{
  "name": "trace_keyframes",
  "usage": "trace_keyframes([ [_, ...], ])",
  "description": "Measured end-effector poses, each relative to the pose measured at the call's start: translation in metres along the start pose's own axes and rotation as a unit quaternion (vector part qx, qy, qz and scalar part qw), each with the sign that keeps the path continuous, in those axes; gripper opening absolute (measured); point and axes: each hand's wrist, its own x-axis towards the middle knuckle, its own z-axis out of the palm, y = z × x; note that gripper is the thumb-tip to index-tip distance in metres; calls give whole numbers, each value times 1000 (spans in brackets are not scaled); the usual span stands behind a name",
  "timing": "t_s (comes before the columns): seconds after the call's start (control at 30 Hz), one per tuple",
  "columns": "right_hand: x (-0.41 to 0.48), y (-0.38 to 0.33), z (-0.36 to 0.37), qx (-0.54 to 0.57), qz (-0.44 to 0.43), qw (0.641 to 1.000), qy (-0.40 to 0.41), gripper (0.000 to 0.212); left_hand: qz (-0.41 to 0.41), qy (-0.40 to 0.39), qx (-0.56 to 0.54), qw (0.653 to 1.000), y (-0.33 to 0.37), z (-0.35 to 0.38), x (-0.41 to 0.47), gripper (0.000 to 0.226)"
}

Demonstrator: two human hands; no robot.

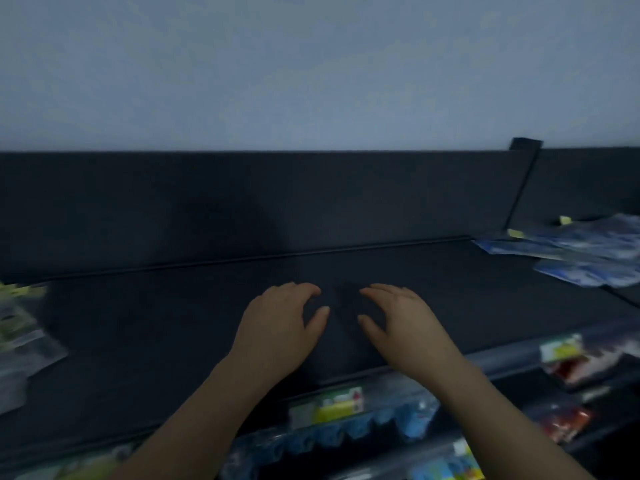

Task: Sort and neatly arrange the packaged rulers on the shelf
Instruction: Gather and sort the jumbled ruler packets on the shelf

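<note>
**Both hands empty over the middle of the dark shelf**

The left hand [277, 327] and right hand [405, 323] are palm down, side by side, thumbs turned toward each other with a narrow gap between them. The fingers of both are loosely curved and grip nothing. Whether the fingertips touch the surface cannot be told.

They are over the middle of the shelf [485, 299], nearer its front edge than its back. Bare dark board runs wide to either side of them and on to the upright back panel [242, 202].

At the far right corner, blue packets [581, 254] lie flat in a loose overlapping pile. Their long axes run roughly along the back edge, a little askew, and small yellow tabs show at their ends. At the left edge, green-topped packets [20, 334] with clear bodies lie flat and blurred; their long axis cannot be told.

Below the front edge hang blue packs [346, 431] and, toward the right, red packs [568, 420]. A yellow-green label [341, 403] sits on the front rail. All print is too blurred to read.
</note>
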Motion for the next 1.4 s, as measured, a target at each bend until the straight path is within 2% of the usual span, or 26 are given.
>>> trace_keyframes([
  [0.3,-48,197,-70,-38,90,995,-4,47,62,-53,-73,994,171,102,75,39],
  [0.53,-61,310,-101,-43,158,986,-27,48,87,-106,-71,988,255,161,134,39],
  [0.77,-28,395,-107,-29,197,980,-9,43,81,-122,-51,988,294,215,225,31],
  [0.93,7,455,-108,-9,225,974,2,38,60,-138,-75,986,308,257,288,26],
  [1.07,31,496,-112,-18,235,972,-17,44,52,-152,-75,984,314,290,336,36],
  [1.17,50,523,-112,-24,230,972,-26,45,52,-168,-37,984,319,315,365,46],
  [1.3,83,562,-109,-38,205,977,-37,45,38,-202,21,978,325,349,388,44],
  [1.4,110,588,-107,-48,178,982,-52,46,15,-198,75,977,329,363,397,43],
])
